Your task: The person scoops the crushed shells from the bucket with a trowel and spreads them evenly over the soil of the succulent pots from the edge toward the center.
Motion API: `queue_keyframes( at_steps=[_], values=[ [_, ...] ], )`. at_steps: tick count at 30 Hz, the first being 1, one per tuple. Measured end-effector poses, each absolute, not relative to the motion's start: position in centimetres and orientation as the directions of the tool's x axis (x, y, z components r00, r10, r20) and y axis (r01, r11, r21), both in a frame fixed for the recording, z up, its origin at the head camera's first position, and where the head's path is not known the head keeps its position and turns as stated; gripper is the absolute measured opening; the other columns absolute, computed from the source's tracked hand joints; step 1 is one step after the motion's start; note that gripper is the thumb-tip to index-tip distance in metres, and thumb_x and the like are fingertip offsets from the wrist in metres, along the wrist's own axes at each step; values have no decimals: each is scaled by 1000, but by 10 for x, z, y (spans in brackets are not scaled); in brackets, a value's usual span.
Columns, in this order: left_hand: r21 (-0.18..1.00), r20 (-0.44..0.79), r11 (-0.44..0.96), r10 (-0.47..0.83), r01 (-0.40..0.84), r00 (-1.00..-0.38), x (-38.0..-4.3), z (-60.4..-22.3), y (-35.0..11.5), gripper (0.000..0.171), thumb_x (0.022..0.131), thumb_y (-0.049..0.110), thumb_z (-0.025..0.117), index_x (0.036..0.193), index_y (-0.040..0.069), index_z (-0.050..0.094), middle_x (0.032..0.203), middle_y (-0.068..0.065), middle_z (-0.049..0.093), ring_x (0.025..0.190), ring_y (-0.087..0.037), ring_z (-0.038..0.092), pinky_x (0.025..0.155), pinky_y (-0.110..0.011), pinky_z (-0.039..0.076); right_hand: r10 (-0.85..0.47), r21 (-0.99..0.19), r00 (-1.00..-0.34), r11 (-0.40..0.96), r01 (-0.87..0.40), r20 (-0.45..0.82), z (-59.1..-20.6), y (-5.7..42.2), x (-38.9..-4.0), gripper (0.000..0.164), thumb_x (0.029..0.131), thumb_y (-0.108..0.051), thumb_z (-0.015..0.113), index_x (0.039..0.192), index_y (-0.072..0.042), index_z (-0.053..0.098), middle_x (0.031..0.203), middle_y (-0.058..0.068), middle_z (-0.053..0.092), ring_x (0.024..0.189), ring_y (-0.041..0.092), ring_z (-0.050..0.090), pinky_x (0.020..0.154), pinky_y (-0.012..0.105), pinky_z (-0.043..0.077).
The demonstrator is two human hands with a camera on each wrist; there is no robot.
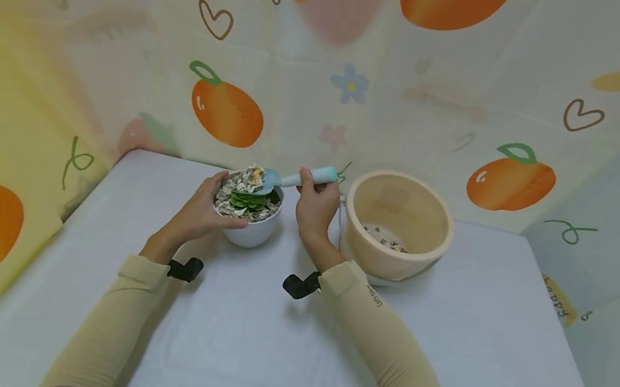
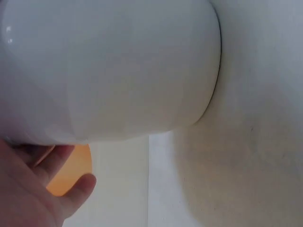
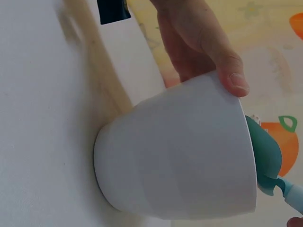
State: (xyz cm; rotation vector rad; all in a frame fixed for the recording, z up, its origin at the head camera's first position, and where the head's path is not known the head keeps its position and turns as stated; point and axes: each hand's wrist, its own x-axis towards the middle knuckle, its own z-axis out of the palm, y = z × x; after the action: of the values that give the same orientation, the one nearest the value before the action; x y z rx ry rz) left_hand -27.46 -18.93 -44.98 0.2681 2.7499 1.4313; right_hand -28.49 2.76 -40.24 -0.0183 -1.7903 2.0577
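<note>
A white flowerpot (image 1: 248, 236) stands on the table, holding a pale, coarse potting mix (image 1: 226, 201) and a green leafy plant (image 1: 248, 202). My left hand (image 1: 201, 212) grips it from the left, thumb along the near rim and fingers around the far side. My right hand (image 1: 316, 208) holds a small trowel (image 1: 293, 181) by its light handle. The trowel's blue-green blade is over the pot's far rim, with a heap of mix (image 1: 253, 178) at its tip. In the right wrist view, the blade (image 3: 266, 149) overlaps the pot's mouth and my left thumb presses the rim.
To the right stands a wide beige tub (image 1: 391, 263) with some loose mix (image 1: 385, 239) on its bottom. A white cloth (image 1: 233, 346) covers the table. Behind, a printed curtain (image 1: 305, 82) with oranges hangs at the table's back edge.
</note>
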Motion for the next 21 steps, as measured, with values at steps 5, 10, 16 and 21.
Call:
queue_keyframes(
  at_steps=[5,10,16,21],
  values=[
    [792,78,592,143,148,-987,-270,-449,-185,120,69,47,85,155,4,13,155,-23,24,142,-38,26,115,-60,24,273,-943,-928,-140,-300,255,-401,27,-283,25,97,-12,60,112,8,56,108,26,67,105,32,68,82,27,58],
    [754,36,640,182,146,-983,-271,-441,-190,119,70,46,84,155,2,13,155,-24,24,143,-40,24,114,-62,24,253,-946,-929,-107,-305,271,-402,24,-281,28,97,-14,60,113,8,55,105,25,67,102,33,69,82,28,58],
    [761,8,630,236,159,-972,-278,-439,-196,116,71,40,84,156,6,12,158,-21,19,144,-39,20,115,-63,22,254,-943,-918,-52,-329,306,-403,18,-279,28,97,-15,61,111,8,55,104,25,68,98,33,70,81,32,59],
    [802,22,577,228,153,-973,-280,-444,-194,116,72,35,85,156,6,11,158,-21,20,144,-37,23,117,-60,20,259,-937,-906,-17,-350,334,-401,16,-276,24,96,-17,62,106,4,56,102,24,69,95,32,70,81,38,59]
  ],
)
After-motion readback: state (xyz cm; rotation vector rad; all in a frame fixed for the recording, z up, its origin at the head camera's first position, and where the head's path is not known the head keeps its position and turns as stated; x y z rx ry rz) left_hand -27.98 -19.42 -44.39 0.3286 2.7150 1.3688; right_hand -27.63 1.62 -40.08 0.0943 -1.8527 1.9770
